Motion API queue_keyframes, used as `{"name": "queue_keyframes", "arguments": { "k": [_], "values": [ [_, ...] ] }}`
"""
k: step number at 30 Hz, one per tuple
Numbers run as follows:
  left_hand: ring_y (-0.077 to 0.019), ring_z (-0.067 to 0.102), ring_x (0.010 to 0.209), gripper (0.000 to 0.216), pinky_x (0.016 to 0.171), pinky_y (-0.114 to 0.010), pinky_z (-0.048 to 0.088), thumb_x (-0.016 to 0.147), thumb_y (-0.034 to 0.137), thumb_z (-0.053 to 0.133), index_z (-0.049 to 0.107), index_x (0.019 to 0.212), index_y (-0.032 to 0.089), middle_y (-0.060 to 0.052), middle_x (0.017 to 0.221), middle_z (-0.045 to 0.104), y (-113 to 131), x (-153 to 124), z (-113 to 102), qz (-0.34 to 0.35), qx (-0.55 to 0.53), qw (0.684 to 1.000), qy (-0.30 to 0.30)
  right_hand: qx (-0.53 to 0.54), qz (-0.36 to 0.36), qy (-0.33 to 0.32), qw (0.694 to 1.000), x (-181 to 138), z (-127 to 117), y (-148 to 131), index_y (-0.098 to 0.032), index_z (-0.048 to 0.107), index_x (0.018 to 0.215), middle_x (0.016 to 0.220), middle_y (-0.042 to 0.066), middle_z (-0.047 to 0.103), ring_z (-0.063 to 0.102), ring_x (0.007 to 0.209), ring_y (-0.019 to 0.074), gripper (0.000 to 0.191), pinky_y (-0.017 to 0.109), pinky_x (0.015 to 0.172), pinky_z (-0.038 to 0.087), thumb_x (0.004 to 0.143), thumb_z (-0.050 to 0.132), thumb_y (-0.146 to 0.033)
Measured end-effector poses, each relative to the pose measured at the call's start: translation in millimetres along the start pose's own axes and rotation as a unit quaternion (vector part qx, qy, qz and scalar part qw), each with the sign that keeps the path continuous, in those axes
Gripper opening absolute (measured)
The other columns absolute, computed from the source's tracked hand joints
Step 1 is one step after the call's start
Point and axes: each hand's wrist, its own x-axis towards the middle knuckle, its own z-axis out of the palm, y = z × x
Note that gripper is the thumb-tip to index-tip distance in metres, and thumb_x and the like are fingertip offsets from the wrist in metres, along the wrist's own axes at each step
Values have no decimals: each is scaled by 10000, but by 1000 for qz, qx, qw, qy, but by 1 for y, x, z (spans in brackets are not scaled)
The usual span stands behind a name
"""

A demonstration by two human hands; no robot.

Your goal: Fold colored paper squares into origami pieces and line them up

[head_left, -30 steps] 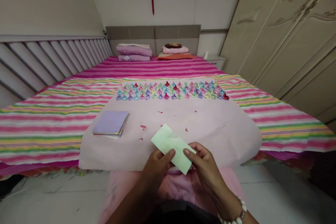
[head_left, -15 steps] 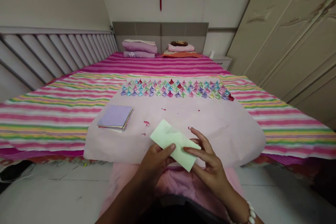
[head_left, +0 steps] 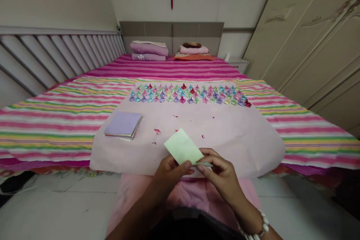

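Striped pink, green and yellow bedspread [head_left: 56, 120] carries a broad pale pink paper sheet [head_left: 239, 135], seemingly as a smooth working surface. Along its far edge, well apart from the hands, lie rows of small folded paper stars [head_left: 188, 94]. A stack of square papers with a lilac top sheet [head_left: 123, 124] sits left, within reach. Over the sheet's near edge, left hand [head_left: 171, 172] and right hand [head_left: 222, 174] pinch a light green paper rectangle [head_left: 182, 147] at its lower corner, apparently pressing a crease. Half a second ago it was a longer strip and the right fingers were spread.
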Motion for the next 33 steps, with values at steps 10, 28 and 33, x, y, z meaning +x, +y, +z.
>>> {"name": "queue_keyframes", "arguments": {
  "k": [10, 28, 33],
  "values": [
    [-165, 605, 632, 178, 627, -260, 472, 653, 281, 778, 744, 743, 131, -47, 669, 706, -6, 6, -2, 37, 83, 993, 81, 159, 106, 36, 981, 3, 13, -1, -234, 632, 1020, 815, 7, 681, 642, 765, 178, 340, 289, 703, 494, 719, 780, -289],
    [-153, 617, 700, 204, 661, -259, 479, 720, 321, 725, 700, 797, 133, -28, 740, 703, -11, 7, -11, 56, 105, 993, 8, 278, 211, 4, 937, 2, 19, 17, -158, 718, 833, 656, 3, 658, 586, 601, 129, 193, 244, 588, 436, 708, 795, -283],
    [-112, 570, 588, 258, 570, -225, 446, 664, 268, 763, 559, 778, 159, 7, 665, 665, -14, 10, -13, 79, 118, 988, 59, 313, 224, 7, 923, 2, 22, 15, -163, 728, 911, 740, 35, 714, 631, 671, 156, 262, 271, 659, 472, 687, 808, -272]
  ]
}}
